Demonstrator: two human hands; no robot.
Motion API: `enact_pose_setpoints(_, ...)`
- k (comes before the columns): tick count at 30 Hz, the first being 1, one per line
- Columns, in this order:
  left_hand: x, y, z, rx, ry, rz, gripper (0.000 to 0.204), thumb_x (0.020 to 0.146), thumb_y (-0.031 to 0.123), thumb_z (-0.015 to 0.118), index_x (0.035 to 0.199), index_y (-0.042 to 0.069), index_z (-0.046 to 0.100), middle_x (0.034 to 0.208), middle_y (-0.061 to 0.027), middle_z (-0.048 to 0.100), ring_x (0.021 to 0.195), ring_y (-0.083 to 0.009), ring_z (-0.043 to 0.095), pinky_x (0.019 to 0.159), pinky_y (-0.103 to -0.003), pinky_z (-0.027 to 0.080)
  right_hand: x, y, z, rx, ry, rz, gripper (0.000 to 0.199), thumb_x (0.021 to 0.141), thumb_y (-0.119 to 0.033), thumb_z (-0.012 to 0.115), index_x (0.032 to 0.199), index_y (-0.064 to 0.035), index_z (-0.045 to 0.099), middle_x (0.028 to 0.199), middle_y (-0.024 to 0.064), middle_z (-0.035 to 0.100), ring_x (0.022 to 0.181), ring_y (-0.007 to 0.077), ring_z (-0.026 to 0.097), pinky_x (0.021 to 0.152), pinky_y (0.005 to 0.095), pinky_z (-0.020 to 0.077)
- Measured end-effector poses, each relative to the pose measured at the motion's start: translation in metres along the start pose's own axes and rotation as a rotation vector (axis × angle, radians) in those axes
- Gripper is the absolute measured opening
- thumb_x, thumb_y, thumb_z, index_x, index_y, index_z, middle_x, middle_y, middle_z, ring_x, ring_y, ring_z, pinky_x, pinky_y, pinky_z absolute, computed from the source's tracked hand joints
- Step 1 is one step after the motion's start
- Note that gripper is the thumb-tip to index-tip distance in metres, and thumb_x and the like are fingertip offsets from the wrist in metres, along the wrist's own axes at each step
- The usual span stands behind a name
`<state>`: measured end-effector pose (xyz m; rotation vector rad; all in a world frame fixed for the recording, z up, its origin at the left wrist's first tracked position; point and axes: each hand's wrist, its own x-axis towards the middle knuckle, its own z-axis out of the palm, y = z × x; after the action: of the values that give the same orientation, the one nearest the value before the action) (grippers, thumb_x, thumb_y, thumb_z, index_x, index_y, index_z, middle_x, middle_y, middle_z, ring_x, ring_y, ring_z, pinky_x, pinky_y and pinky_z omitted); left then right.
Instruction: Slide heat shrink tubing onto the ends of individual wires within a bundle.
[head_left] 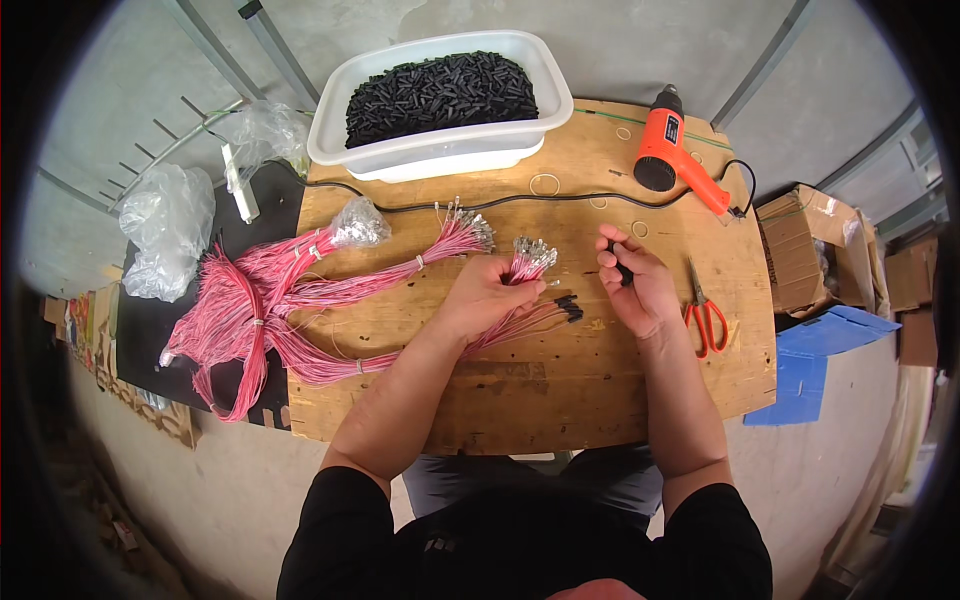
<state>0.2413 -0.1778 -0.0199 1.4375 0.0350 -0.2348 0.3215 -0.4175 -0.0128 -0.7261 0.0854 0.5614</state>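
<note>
My left hand is closed round a bundle of thin pink wires, whose silvery metal ends fan out above the fingers. Beside it, several wires with black sleeves on their tips lie toward the right. My right hand is curled, pinching one or more short black sleeves against the palm and fingers. A gap of bare wood separates the two hands. More pink wire bundles, tied with pale bands, spread across the left of the wooden table; one has its metal ends wrapped in clear plastic.
At the back stands a white tub heaped with short black tubes. An orange heat gun lies back right, its black cord crossing the table. Orange-handled scissors rest beside my right wrist. Cardboard boxes stand off the right edge.
</note>
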Motion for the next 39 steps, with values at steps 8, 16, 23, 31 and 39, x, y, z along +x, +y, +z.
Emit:
enact_pose_setpoints(8, 0.001, 0.000, 0.001, -0.014, 0.019, -0.016, 0.011, 0.092, 0.007, 0.072, 0.092, -0.002, 0.067, 0.078, -0.0038, 0.065, 0.068, -0.0101, 0.059, 0.063, -0.026, 0.050, -0.002, 0.003, -0.002, -0.047, -0.010, 0.014, 0.023, 0.101, -0.002, 0.055, 0.123, 0.0018, 0.058, 0.098, 0.0100, 0.064, 0.071, 0.0095, 0.052, 0.055, 0.0205, 0.0391)
enact_pose_setpoints(16, -0.001, 0.004, 0.000, -0.135, 0.035, -0.039, 0.013, 0.091, 0.008, 0.074, 0.093, -0.003, 0.067, 0.078, -0.0047, 0.065, 0.068, -0.0113, 0.060, 0.063, -0.027, 0.051, -0.010, 0.016, 0.017, -0.355, -0.080, 0.040, 0.020, 0.097, -0.002, 0.063, 0.115, 0.0038, 0.068, 0.096, 0.0096, 0.070, 0.061, 0.0058, 0.045, 0.052, 0.0192, 0.0323)
enact_pose_setpoints(23, -0.002, 0.004, -0.001, -0.151, 0.065, -0.010, 0.018, 0.091, 0.011, 0.074, 0.092, -0.006, 0.067, 0.079, -0.0060, 0.066, 0.068, -0.0112, 0.060, 0.062, -0.027, 0.050, -0.013, 0.022, 0.022, -0.536, -0.050, -0.017, 0.013, 0.094, -0.004, 0.068, 0.107, -0.0009, 0.068, 0.092, 0.0088, 0.073, 0.057, 0.0029, 0.042, 0.051, 0.0190, 0.0315)
enact_pose_setpoints(31, -0.001, 0.003, 0.000, -0.156, 0.072, -0.011, 0.016, 0.090, 0.011, 0.074, 0.089, -0.004, 0.067, 0.075, -0.0051, 0.065, 0.066, -0.0109, 0.059, 0.061, -0.026, 0.048, -0.016, 0.027, 0.025, -0.584, -0.038, 0.007, 0.011, 0.093, -0.006, 0.071, 0.104, -0.0027, 0.068, 0.090, 0.0087, 0.073, 0.059, 0.0024, 0.045, 0.052, 0.0181, 0.0336)
enact_pose_setpoints(39, -0.001, 0.003, 0.000, -0.143, 0.069, -0.002, 0.016, 0.090, 0.010, 0.075, 0.089, -0.004, 0.067, 0.075, -0.0050, 0.065, 0.066, -0.0107, 0.059, 0.060, -0.026, 0.047, -0.016, 0.028, 0.025, -0.545, -0.043, -0.001, 0.012, 0.093, -0.007, 0.071, 0.104, -0.0031, 0.068, 0.090, 0.0087, 0.074, 0.059, 0.0019, 0.045, 0.052, 0.0176, 0.0339)
